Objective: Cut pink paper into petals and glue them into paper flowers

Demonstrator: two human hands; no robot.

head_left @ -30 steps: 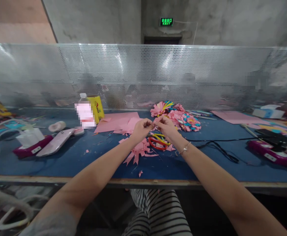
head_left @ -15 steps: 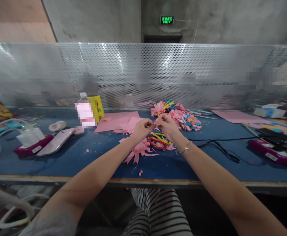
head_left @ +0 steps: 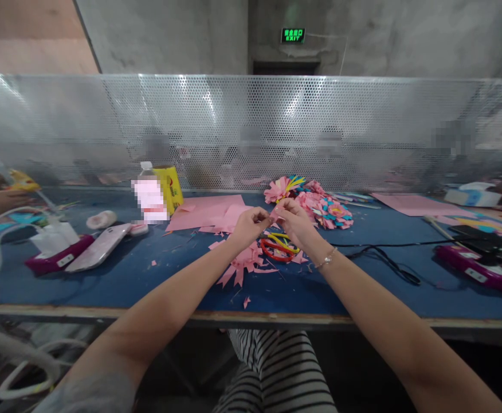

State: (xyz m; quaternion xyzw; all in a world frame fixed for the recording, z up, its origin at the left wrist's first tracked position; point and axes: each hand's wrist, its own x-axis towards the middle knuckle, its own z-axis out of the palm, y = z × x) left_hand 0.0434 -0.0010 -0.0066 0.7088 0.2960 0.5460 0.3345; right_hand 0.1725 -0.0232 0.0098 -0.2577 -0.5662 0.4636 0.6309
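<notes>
My left hand [head_left: 251, 223] and my right hand [head_left: 293, 221] meet above the table, fingers pinched on a small piece of pink paper [head_left: 273, 214] that they mostly hide. Beneath them lie scissors with red handles [head_left: 277, 251] and a yellow-handled tool [head_left: 286, 241], partly covered by the hands. A fringed pink paper flower [head_left: 246, 261] rests just below my left hand. Behind my right hand sits a cluster of finished-looking paper flowers [head_left: 334, 212] in pink, blue and yellow.
Pink paper sheets [head_left: 203, 211], a bottle [head_left: 150, 201] and a yellow box [head_left: 172, 192] stand at the back left. A phone [head_left: 100, 248] leans on a purple power strip [head_left: 57, 261]. Black cables [head_left: 388, 267] cross the right side. Another person's hand [head_left: 2, 202] is at far left.
My hands stay almost in place, still pinching the pink paper. At far left, the other person's hand with a yellow object has moved further into view.
</notes>
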